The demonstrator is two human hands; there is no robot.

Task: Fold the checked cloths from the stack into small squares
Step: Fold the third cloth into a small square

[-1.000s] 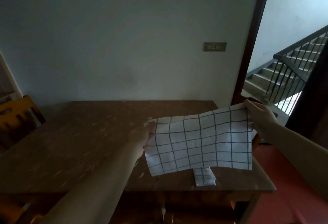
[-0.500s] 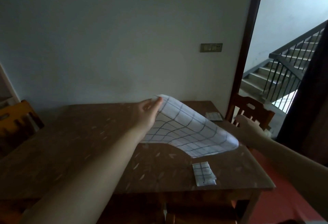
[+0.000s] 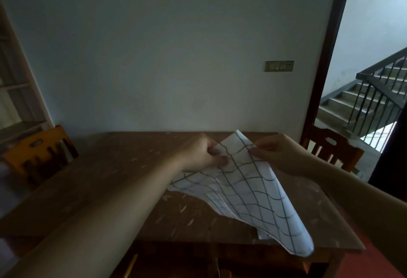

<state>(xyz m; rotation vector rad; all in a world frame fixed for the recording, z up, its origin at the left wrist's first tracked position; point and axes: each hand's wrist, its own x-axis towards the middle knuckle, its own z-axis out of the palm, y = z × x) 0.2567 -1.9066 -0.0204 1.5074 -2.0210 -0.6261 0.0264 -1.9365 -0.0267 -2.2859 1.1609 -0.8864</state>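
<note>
1. The left hand (image 3: 201, 154) is curling its fingers around the upper edge of the checked cloth (image 3: 246, 194), pinching it at centre frame.
2. The right hand (image 3: 279, 154) is pinching the same top edge just beside it, right of centre.
3. The cloth is hanging down from both grips toward the lower right, draping over the wooden table (image 3: 110, 180).
4. A wooden chair (image 3: 330, 152) is standing at the table's right end.

White checked cloth (image 3: 246, 191) with dark grid lines, doubled over, draping toward table's near-right edge
</note>
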